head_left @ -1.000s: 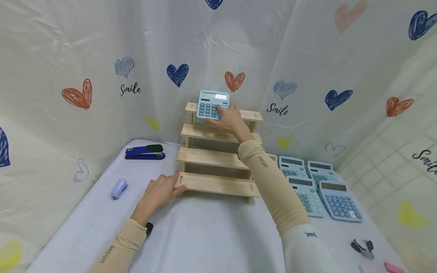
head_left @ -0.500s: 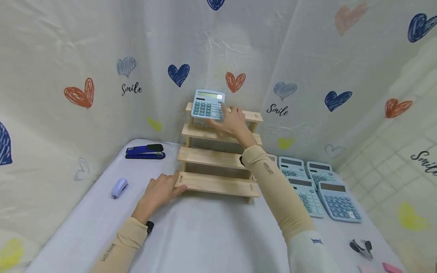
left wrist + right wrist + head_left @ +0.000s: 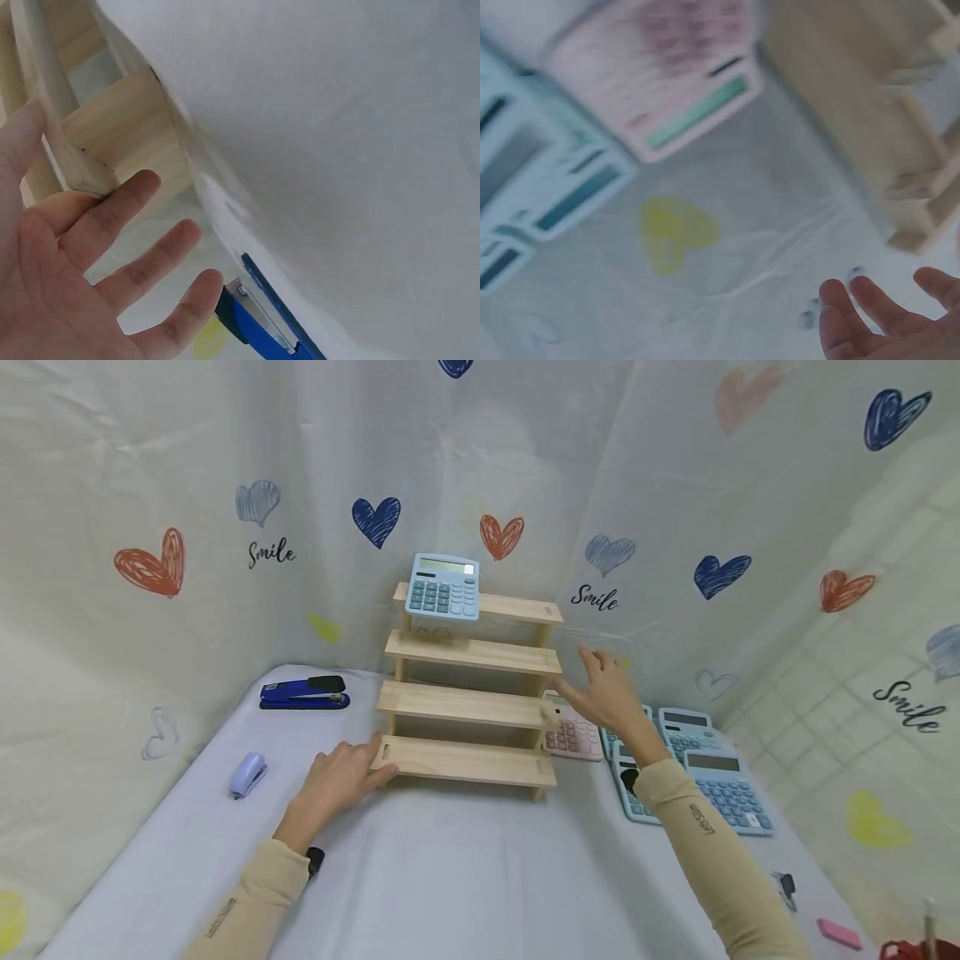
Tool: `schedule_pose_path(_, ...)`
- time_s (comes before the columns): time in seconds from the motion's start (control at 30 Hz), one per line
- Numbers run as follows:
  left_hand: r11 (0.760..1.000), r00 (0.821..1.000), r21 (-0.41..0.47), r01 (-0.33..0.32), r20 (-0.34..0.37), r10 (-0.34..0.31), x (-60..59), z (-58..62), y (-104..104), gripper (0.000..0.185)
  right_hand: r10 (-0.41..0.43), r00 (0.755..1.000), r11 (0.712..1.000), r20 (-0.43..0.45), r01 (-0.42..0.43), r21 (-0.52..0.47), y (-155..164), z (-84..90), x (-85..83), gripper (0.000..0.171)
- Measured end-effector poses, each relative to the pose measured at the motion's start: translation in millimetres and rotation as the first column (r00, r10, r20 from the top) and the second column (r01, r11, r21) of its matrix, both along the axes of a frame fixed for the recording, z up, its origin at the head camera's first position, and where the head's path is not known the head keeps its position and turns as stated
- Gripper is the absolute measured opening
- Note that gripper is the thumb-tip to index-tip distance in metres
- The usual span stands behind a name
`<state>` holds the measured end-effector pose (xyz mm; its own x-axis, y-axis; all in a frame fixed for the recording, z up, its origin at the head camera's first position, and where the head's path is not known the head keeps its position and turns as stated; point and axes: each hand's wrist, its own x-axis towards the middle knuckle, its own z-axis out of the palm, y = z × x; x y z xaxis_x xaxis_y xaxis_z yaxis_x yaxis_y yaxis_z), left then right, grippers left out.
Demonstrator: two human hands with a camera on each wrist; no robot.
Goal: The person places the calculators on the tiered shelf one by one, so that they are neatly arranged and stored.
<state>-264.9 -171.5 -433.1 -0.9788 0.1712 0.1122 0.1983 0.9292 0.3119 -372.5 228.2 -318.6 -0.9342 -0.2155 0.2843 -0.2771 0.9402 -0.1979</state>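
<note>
Head view: blue calculator (image 3: pixel 442 587) sits well apart from right hand (image 3: pixel 607 695) fingers.

Open surface (image 3: pixel 465 868) in front of the wooden tiered shelf (image 3: pixel 468 710), three lower shelf steps bare, top step's left end taken by a blue calculator (image 3: pixel 442 587), right side crowded by pink calculator (image 3: pixel 573 735) and blue calculators (image 3: pixel 712 768), staplers (image 3: pixel 303 692) at left, curtain close behind

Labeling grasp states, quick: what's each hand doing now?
Left hand: open, fingers resting on the rack bottom step.
Right hand: open, holding nothing, in the air beside the rack.
</note>
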Motion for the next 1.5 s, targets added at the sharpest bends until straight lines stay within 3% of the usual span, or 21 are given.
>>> schedule_pose_path(0.23, 1.000, 1.000, 0.001, -0.002, 0.001, 0.002, 0.4, -1.6, -3, 0.074, -0.099, 0.994, 0.988, 0.038, 0.093, 0.125, 67, -35.1, 23.8, 0.084)
schedule_pose_path(0.4, 1.000, 1.000, 0.005, -0.006, -0.009, 0.006, -1.2, 2.3, -6, 0.074, -0.141, 0.980, 0.973, 0.139, 0.111, 0.204, 99, -52.6, 34.9, 0.090)
schedule_pose_path(0.53, 1.000, 1.000, -0.003, -0.012, 0.007, 0.012, -1.9, 4.1, -7, 0.074, -0.178, 0.951, 0.962, 0.253, 0.115, 0.246, 115, -68.7, 45.3, 0.095)
schedule_pose_path(0.63, 1.000, 1.000, -0.004, -0.007, 0.013, 0.007, -1.3, 4.2, -7, 0.074, -0.220, 0.916, 0.959, 0.335, 0.141, 0.245, 123, -79.0, 52.5, 0.096)
schedule_pose_path(0.77, 1.000, 1.000, -0.012, -0.001, 0.003, 0.001, -0.5, 3.1, -6, 0.072, -0.262, 0.873, 0.957, 0.412, 0.181, 0.225, 130, -88.8, 57.6, 0.100)
schedule_pose_path(0.87, 1.000, 1.000, -0.015, 0.005, -0.005, -0.005, -0.6, 2.3, -5, 0.071, -0.276, 0.863, 0.956, 0.424, 0.202, 0.213, 133, -93.0, 60.0, 0.102)
schedule_pose_path(1.07, 1.000, 1.000, -0.007, 0.016, -0.004, -0.016, -0.3, 0.1, -1, 0.073, -0.294, 0.853, 0.951, 0.432, 0.215, 0.224, 130, -101.1, 67.4, 0.098)
schedule_pose_path(1.33, 1.000, 0.999, -0.008, 0.025, -0.028, -0.025, -0.8, -2.8, 0, 0.074, -0.258, 0.879, 0.961, 0.401, 0.191, 0.200, 113, -102.7, 76.0, 0.094)
schedule_pose_path(1.5, 1.000, 0.999, -0.003, 0.027, -0.036, -0.027, -1.5, -1.8, 2, 0.072, -0.284, 0.863, 0.956, 0.418, 0.224, 0.187, 110, -106.2, 77.1, 0.108)
